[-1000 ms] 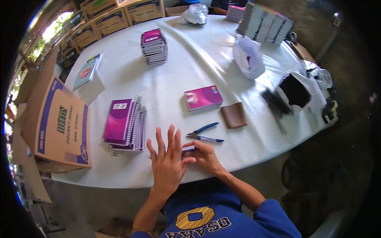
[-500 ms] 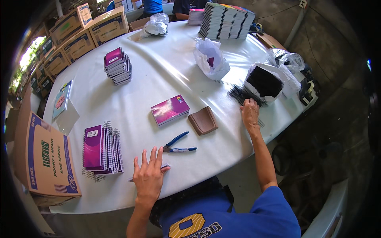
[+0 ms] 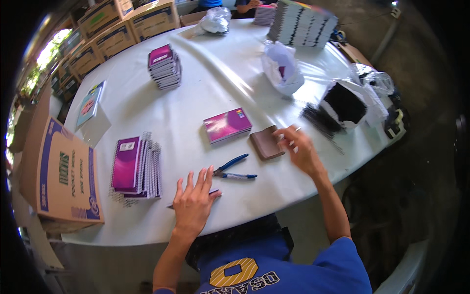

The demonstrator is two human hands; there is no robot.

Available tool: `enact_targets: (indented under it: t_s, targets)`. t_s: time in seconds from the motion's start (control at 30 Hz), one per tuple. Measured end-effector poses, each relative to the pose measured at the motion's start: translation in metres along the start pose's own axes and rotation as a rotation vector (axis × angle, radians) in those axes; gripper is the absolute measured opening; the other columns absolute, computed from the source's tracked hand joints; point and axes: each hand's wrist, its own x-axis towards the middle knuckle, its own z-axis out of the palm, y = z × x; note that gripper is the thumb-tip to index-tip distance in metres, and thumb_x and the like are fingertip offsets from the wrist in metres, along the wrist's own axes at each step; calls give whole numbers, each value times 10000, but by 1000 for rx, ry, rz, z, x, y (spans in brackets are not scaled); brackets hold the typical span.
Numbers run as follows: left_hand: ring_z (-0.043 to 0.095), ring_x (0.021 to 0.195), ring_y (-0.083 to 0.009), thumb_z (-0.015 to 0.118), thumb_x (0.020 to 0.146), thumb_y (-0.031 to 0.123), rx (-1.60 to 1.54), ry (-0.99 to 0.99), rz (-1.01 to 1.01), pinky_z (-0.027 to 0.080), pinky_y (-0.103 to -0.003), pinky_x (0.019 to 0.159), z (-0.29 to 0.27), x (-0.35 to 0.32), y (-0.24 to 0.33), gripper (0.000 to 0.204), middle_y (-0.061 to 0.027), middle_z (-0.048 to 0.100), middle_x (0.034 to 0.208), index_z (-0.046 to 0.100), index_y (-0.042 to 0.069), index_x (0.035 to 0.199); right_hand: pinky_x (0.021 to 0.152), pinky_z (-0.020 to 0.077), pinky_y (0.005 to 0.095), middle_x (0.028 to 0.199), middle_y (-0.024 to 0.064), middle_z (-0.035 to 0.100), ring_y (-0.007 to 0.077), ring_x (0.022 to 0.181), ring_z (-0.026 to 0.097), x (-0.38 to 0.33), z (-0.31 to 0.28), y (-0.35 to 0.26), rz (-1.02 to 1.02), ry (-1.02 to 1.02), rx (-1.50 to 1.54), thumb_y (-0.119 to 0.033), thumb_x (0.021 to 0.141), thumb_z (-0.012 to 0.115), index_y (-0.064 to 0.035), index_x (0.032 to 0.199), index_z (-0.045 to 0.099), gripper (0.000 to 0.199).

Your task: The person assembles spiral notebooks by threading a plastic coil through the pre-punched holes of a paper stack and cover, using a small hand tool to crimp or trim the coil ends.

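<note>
"Notebook [image 3: 214, 190] first: where is it?"

"Near the front edge of the table [image 3: 196, 105], under the left hand [image 3: 192, 203], with only slivers showing at either side. White sheeting covers the table, its creases catching light."

"And the room?"

"Cartons [image 3: 115, 46] are piled beyond the far left side, daylight shows behind them, and the floor [image 3: 416, 122] on the right is dark. Part of a person [image 3: 244, 8] shows at the far edge."

"How are the hands?"

"The left lies palm down on the notebook, fingers spread, thumb out. The right hand [image 3: 299, 149] is half curled at the right side of a brown block [image 3: 263, 143]. Pale glints show among its fingers; I can't tell what it holds, or whether it touches the block."

"What's around them?"

"Pliers [image 3: 238, 176], handles apart, just past the left fingertips. A low purple stack [image 3: 227, 125] sits beside the block. Spiral notebooks [image 3: 128, 164] stand between the left hand and a box [image 3: 71, 171]. Loose coils [image 3: 318, 119] lie off to the right, by a white bag [image 3: 372, 105]."

"Anything in the way?"

"The left hand hides most of the notebook."
</note>
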Motion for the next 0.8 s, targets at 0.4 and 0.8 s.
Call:
enact_targets:
  t_s: [0.4, 0.8]
  targets:
    - [583, 1174, -348, 641, 856, 426, 27, -23, 44, 414, -540, 993, -1, 1, -4, 670, -107, 591, 1321, 460, 135, 1432, 683, 498, 362, 854, 119, 649, 254, 778, 640, -1, 65, -67, -116, -542, 531, -16, 855, 661, -16, 960, 664, 105]
    - [575, 1185, -340, 655, 858, 395, 10, -97, 54, 396, -556, 1013, -7, 3, -5, 660, -96, 596, 1312, 462, 116, 1424, 710, 511, 390, 915, 106, 627, 274, 800, 626, 4, 65, -64, -352, -662, 367, -38, 859, 670, -28, 1081, 623, 227]
